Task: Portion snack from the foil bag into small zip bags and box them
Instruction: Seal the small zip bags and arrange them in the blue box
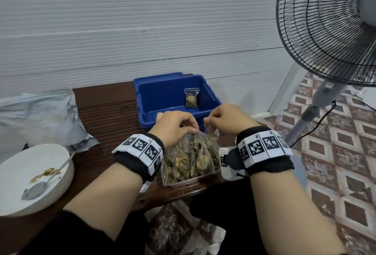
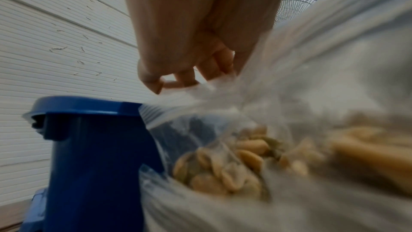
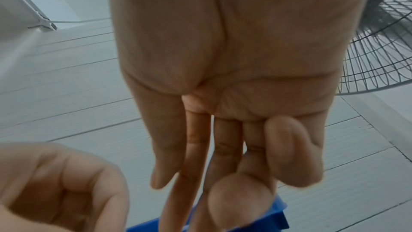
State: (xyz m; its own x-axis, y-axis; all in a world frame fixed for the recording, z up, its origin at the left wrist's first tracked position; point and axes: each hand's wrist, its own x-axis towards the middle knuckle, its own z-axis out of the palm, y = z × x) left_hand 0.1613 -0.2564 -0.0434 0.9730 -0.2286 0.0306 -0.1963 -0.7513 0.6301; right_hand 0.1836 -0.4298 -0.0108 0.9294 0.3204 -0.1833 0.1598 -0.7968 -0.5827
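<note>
The person's two forearms fill the bottom of the head view, each with a black band and a strip of printed square markers at the wrist. Taking the blue box (image 1: pixel 175 100) as the landmark: the fan (image 1: pixel 329 28) stands to its right on the tiled floor, by far the biggest thing here. The brown desk (image 1: pixel 105 112) carries the box at its back edge, against the white wall. The crumpled foil bag (image 1: pixel 38 116) lies well to the left of the box, and the white bowl (image 1: pixel 40 175) sits left and nearer the camera, holding a spoon (image 1: pixel 40 185) and a few scraps of snack.

Just in front of the box stands a pile of clear zip bags (image 1: pixel 191 157) filled with nuts, inside a clear tray (image 1: pixel 189 181). Both hands work at the top of this pile. The left hand (image 1: pixel 175 124) has its fingers curled down and pinches the top edge of a zip bag — the left wrist view shows the plastic gathered at the fingertips, with the box just behind. The right hand (image 1: pixel 225 118) pinches the same plastic top from the other side between thumb and fingers; the right wrist view shows a thin clear film running between them.

Inside the box, one small filled zip bag (image 1: pixel 190 98) leans upright against its back right wall.
</note>
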